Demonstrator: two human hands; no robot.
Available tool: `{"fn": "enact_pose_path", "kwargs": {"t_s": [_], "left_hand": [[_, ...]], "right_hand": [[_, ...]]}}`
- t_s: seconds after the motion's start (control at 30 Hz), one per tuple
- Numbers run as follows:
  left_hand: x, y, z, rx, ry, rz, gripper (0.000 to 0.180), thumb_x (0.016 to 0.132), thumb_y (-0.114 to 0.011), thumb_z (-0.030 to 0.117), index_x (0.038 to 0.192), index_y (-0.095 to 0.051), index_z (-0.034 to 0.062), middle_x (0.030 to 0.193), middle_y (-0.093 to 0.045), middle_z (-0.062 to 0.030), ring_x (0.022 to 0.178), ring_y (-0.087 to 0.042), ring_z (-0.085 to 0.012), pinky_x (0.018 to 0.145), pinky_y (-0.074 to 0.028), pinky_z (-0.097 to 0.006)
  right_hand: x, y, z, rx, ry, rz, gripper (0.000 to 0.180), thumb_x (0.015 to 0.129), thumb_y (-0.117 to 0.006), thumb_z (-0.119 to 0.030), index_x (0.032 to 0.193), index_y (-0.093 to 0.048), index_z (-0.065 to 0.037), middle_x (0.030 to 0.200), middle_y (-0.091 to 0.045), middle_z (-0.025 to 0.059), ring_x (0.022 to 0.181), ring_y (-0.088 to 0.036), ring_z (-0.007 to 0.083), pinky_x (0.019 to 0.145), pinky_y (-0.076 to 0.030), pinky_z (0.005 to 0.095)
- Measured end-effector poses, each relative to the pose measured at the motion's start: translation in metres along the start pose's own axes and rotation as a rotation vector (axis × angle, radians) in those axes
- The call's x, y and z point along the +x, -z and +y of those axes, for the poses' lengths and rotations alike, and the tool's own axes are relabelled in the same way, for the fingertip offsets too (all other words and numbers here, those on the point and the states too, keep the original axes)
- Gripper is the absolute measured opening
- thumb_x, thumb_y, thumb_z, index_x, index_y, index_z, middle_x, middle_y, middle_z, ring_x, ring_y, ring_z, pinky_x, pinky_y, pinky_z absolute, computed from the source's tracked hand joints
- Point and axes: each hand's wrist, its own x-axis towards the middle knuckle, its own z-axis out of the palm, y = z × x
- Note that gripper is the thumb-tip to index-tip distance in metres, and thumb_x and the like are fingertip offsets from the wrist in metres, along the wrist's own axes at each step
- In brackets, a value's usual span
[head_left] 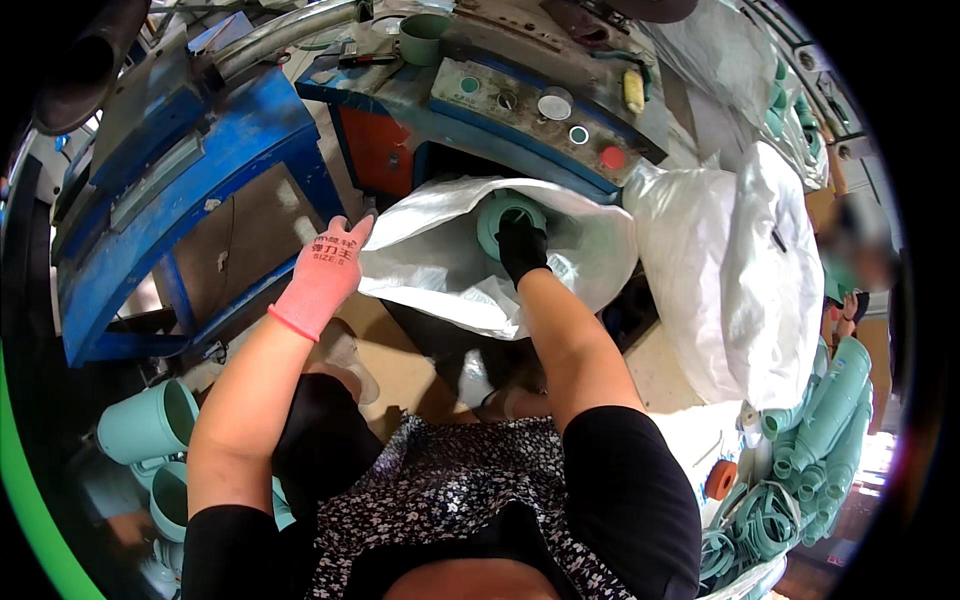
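My left hand (325, 272), in a pink glove, grips the left rim of an open white woven sack (440, 250) and holds its mouth apart. My right hand (522, 245), in a black glove, reaches down into the sack's mouth and is closed on a pale green plastic pipe fitting (505, 212) that sits just inside the opening. The sack rests in front of a blue machine, between my knees and its control panel.
A blue machine (210, 160) with a button panel (530, 105) stands right behind the sack. A full white sack (745, 270) leans at the right. Green pipe fittings (150, 425) lie at lower left, more fittings and rings (815, 440) at lower right. Another person is partly visible at the right edge.
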Motion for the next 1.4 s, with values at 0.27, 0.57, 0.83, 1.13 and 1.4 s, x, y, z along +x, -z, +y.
{"fn": "enact_pose_path", "kwargs": {"t_s": [0.27, 0.57, 0.83, 1.13, 1.4], "left_hand": [[0.058, -0.025, 0.025, -0.055, -0.051, 0.075, 0.046, 0.089, -0.049, 0.022, 0.133, -0.046, 0.011, 0.116, -0.058, -0.0188, 0.099, -0.062, -0.0323, 0.085, -0.05, -0.039], [0.053, -0.011, 0.023, -0.068, 0.03, 0.109, 0.068, 0.085, -0.059, 0.039, 0.14, -0.035, 0.0086, 0.127, -0.051, -0.0175, 0.11, -0.056, -0.0318, 0.092, -0.047, -0.04], [-0.054, 0.054, 0.093, -0.207, -0.446, 0.589, 0.079, 0.07, -0.073, 0.026, 0.137, -0.038, 0.0021, 0.14, -0.036, -0.0244, 0.13, -0.032, -0.0458, 0.108, -0.03, -0.049], [-0.221, 0.184, 0.207, -0.453, -1.001, 0.397, 0.091, 0.064, -0.079, 0.048, 0.126, -0.044, -0.0094, 0.138, -0.034, -0.0306, 0.124, -0.037, -0.0524, 0.102, -0.031, -0.059], [-0.234, 0.054, 0.16, -0.644, -0.565, 0.149, 0.082, 0.061, -0.08, 0.017, 0.133, -0.044, 0.0014, 0.129, -0.05, -0.0189, 0.122, -0.046, -0.0367, 0.103, -0.039, -0.042]], "right_hand": [[-0.005, -0.02, -0.007, 0.253, 0.532, 0.217, 0.014, 0.075, -0.064, -0.018, 0.082, -0.061, -0.007, 0.082, -0.063, 0.0145, 0.074, -0.063, 0.0313, 0.064, -0.051, 0.0427], [-0.05, 0.117, -0.005, -0.019, 0.256, -0.028, 0.016, 0.079, -0.063, -0.019, 0.091, -0.065, -0.008, 0.088, -0.065, 0.0125, 0.079, -0.065, 0.0313, 0.065, -0.052, 0.044], [-0.194, 0.306, -0.022, 0.061, 0.3, 0.319, 0.018, 0.076, -0.066, -0.017, 0.091, -0.063, -0.007, 0.093, -0.063, 0.0098, 0.081, -0.061, 0.0299, 0.068, -0.049, 0.041], [-0.332, 0.453, -0.08, 0.245, 0.526, 0.485, 0.033, 0.08, -0.061, -0.033, 0.1, -0.062, -0.008, 0.094, -0.059, 0.0096, 0.063, -0.06, 0.0208, 0.047, -0.046, 0.0341], [-0.271, 0.366, 0.017, 0.724, 0.35, 0.373, 0.018, 0.086, -0.054, -0.014, 0.099, -0.064, -0.008, 0.093, -0.062, 0.0152, 0.086, -0.062, 0.0297, 0.076, -0.051, 0.0356]]}}
